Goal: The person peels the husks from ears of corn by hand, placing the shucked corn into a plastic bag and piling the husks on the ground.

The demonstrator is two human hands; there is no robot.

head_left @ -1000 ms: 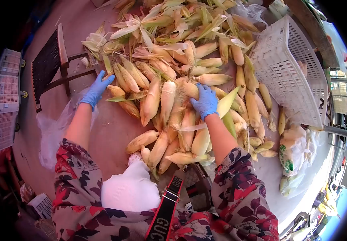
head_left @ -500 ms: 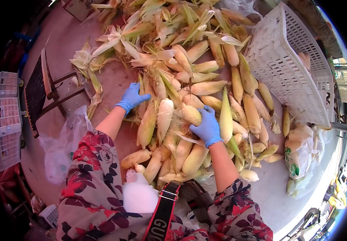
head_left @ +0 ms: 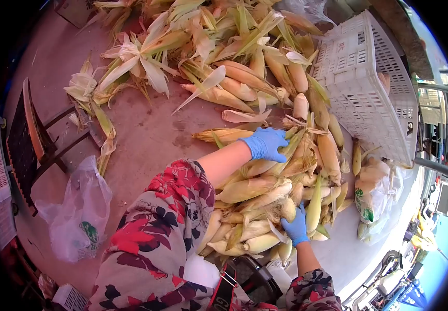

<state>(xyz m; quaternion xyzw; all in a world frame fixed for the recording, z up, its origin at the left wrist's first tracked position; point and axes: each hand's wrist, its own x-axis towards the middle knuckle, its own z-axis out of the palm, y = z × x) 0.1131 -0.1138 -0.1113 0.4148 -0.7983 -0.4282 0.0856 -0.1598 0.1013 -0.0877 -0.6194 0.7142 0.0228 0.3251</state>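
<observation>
A heap of corn ears (head_left: 255,191), most still in pale yellow-green husks, lies in front of me. My left hand (head_left: 266,144), in a blue glove, reaches across the heap's upper side, fingers apart and pressed on the husks. Lower right, my right hand (head_left: 295,226), gloved alike, closes round the end of a stubby corn ear (head_left: 287,210). Its fingertips are partly hidden by the corn. A green-husked ear (head_left: 314,205) lies just right of that hand. Under my left wrist, one husked ear (head_left: 218,135) sticks out leftward.
Loose husks (head_left: 151,46) and more ears pile up at the back. A white perforated crate (head_left: 348,78) stands tilted at the right, with a filled plastic bag (head_left: 374,194) below it. At the left are a crumpled plastic bag (head_left: 73,212) and a dark low stool (head_left: 32,135).
My left hand has swept rightward, and many ears have shifted right with it, baring the floor at centre left. My right hand now sits lower and further right in view. The view has shifted somewhat.
</observation>
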